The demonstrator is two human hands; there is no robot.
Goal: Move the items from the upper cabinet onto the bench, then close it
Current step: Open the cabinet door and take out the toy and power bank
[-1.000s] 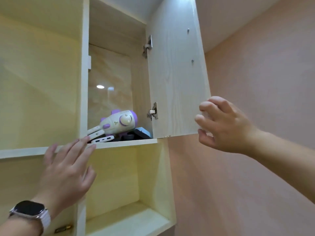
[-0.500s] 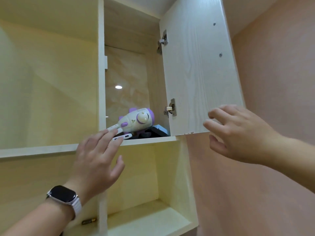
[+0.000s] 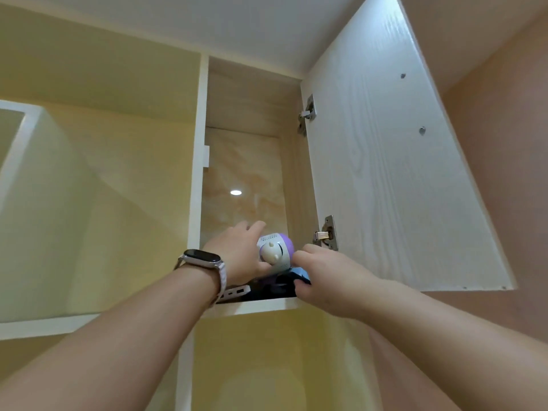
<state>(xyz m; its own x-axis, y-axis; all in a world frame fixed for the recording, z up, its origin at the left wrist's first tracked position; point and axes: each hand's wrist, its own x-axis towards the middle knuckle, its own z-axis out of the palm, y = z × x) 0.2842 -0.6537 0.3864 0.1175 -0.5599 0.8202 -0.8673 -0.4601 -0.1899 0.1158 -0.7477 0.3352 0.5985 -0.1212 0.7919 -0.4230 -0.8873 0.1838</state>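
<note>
The upper cabinet point(image 3: 246, 114) stands open, its white door point(image 3: 385, 179) swung out to the right. On its shelf, a white and purple toy gun point(image 3: 274, 253) is gripped by my left hand point(image 3: 237, 250), which wears a watch. My right hand point(image 3: 323, 277) pinches the edge of a dark blue flat item point(image 3: 298, 275) lying under the toy. A white power bank point(image 3: 235, 292) pokes out at the shelf's front, below my left wrist. Other dark items behind are partly hidden.
The shelf's front edge point(image 3: 261, 307) runs under both hands. Below it is an open yellow cubby point(image 3: 267, 366). A closed yellow door point(image 3: 103, 188) lies to the left, a pink wall point(image 3: 504, 203) to the right. Two metal hinges point(image 3: 326, 232) sit on the door's inner side.
Both hands went into the cabinet. My left hand closed around the toy gun; my right hand left the door's edge and took hold of the dark item. The view tilted upward.
</note>
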